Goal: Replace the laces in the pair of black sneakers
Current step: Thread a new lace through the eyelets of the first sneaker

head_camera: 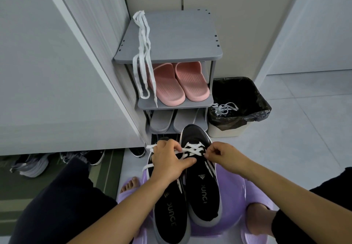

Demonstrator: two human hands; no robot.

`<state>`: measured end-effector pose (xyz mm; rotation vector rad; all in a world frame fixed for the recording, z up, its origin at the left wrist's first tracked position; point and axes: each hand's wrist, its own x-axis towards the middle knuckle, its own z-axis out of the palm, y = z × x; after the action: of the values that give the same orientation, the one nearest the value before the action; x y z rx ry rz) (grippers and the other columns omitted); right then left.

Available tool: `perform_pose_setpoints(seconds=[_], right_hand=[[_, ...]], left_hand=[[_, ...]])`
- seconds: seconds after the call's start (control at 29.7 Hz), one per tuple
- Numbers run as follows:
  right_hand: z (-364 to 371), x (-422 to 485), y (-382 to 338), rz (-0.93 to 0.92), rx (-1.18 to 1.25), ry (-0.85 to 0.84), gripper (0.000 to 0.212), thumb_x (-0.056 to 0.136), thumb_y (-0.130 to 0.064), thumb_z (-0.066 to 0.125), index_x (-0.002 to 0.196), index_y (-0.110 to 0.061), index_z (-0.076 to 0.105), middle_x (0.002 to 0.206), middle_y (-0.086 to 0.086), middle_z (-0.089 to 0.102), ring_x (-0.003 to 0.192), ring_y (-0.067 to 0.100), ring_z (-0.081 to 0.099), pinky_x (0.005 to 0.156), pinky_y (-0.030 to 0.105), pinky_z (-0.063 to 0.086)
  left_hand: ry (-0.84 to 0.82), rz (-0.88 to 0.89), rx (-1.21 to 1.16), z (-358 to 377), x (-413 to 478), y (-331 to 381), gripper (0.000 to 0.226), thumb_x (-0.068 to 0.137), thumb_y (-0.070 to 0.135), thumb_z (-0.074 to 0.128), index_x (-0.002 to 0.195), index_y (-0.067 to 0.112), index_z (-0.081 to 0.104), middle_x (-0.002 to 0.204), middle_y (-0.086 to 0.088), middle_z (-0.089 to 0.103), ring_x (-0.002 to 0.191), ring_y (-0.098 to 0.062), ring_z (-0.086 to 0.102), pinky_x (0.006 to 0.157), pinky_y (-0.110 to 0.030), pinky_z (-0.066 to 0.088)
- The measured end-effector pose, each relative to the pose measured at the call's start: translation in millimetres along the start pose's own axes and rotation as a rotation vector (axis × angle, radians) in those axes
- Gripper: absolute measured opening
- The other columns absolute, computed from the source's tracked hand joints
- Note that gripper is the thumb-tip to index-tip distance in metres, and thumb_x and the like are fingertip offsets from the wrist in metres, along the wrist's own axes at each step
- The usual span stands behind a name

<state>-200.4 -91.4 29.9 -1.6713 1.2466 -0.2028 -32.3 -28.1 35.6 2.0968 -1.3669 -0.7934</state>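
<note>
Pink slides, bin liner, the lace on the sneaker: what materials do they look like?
Pink slides: probably moulded foam or rubber, matte; one-piece shape, ribbed footbed.
Bin liner: thin black plastic film, glossy; wrinkled and folded over the rim.
White lace: flat woven textile by the look, matte; lies as a limp flat band, weave too small to see.

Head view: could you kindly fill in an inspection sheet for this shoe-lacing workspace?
Surface: purple plastic stool carries both black sneakers, side by side.
Job's things: white lace crisscrossed through one sneaker's eyelets; spare white laces draped over the grey shoe rack.
Clutter: loose laces in the lined bin; pink slippers and grey slippers on rack shelves.
Hands: left hand and right hand each pinch the white lace.
Cables: nothing seen.
Surroundings: tiled floor; more shoes under the white cabinet.
</note>
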Motion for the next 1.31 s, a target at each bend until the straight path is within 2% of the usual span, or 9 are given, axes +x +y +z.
perform_pose_setpoints(seconds=[0.13,0.27,0.37,0.51,0.67,0.98,1.08,1.18,1.31], right_hand=[[-10,-2,2,-0.188,-0.614,0.182,0.011,0.093,-0.021,0.048,0.095,-0.015,0.056,0.094,-0.005,0.047,0.096,0.016,0.048,0.074,0.018,0.036],[-44,-3,25,0.174,-1.036,0.078,0.028,0.09,-0.018,0.046,0.117,-0.011,0.051,0.121,0.007,0.049,0.114,0.024,0.049,0.088,0.032,0.044],[-29,-1,24,0.039,-0.694,0.032,0.03,0.088,-0.018,0.051,0.118,-0.013,0.048,0.12,0.003,0.042,0.105,0.023,0.053,0.087,0.028,0.041],[-2,2,3,-0.067,-0.275,0.044,0.013,0.09,-0.028,0.057,0.098,-0.018,0.055,0.102,-0.004,0.042,0.078,0.01,0.05,0.077,0.021,0.036],[-3,8,-6,-0.014,-0.146,-0.031,0.021,0.088,-0.03,0.062,0.071,-0.02,0.052,0.077,-0.002,0.053,0.068,0.01,0.046,0.061,0.02,0.036],[-70,-6,9,0.333,-0.153,-0.076,0.013,0.086,-0.01,0.052,0.074,-0.009,0.051,0.071,0.003,0.06,0.061,0.013,0.043,0.055,0.022,0.033],[-46,-4,6,0.281,-0.037,-0.142,0.009,0.088,-0.018,0.056,0.081,-0.012,0.055,0.075,0.0,0.061,0.06,0.012,0.044,0.055,0.021,0.033],[-18,4,1,0.221,-0.003,-0.134,0.029,0.085,-0.041,0.062,0.075,-0.015,0.056,0.069,-0.003,0.062,0.058,0.008,0.049,0.058,0.018,0.038],[-27,4,0,0.184,0.026,-0.166,0.022,0.083,-0.027,0.069,0.067,-0.016,0.059,0.062,-0.007,0.06,0.055,0.0,0.05,0.053,0.009,0.037]], left_hand=[[-0.031,0.01,0.061,-1,-1,1,0.027,0.07,0.029,0.074,0.081,0.025,0.05,0.104,0.006,0.041,0.105,-0.014,0.04,0.095,-0.029,0.033],[-0.067,0.0,0.015,0,1,-2,0.023,0.069,0.032,0.075,0.083,0.024,0.059,0.1,0.005,0.051,0.101,-0.015,0.05,0.094,-0.032,0.041],[-0.147,-0.021,-0.08,-5,2,-4,0.031,0.073,0.036,0.075,0.095,0.017,0.062,0.095,0.007,0.059,0.092,-0.01,0.055,0.086,-0.026,0.044],[-0.212,-0.06,-0.121,-9,8,-4,0.014,0.085,0.032,0.064,0.089,0.019,0.06,0.078,0.011,0.053,0.075,-0.007,0.051,0.071,-0.02,0.04],[-0.257,-0.085,-0.136,-7,16,-1,0.013,0.088,0.026,0.063,0.08,0.017,0.057,0.068,0.009,0.046,0.06,-0.003,0.041,0.056,-0.017,0.031],[-0.327,-0.134,-0.157,-23,24,-12,0.01,0.083,0.018,0.069,0.076,0.013,0.063,0.068,0.007,0.055,0.061,-0.004,0.047,0.058,-0.013,0.037],[-0.306,-0.096,-0.133,-18,19,-11,0.009,0.085,0.021,0.067,0.081,0.013,0.066,0.068,0.007,0.056,0.063,-0.005,0.049,0.062,-0.013,0.039],[-0.268,-0.113,-0.181,-11,16,-8,0.013,0.084,0.023,0.067,0.081,0.011,0.066,0.068,0.006,0.055,0.064,-0.006,0.049,0.062,-0.015,0.038],[-0.259,-0.129,-0.223,-11,14,-9,0.01,0.083,0.016,0.069,0.074,0.016,0.064,0.067,0.006,0.054,0.061,-0.003,0.047,0.06,-0.011,0.037]])
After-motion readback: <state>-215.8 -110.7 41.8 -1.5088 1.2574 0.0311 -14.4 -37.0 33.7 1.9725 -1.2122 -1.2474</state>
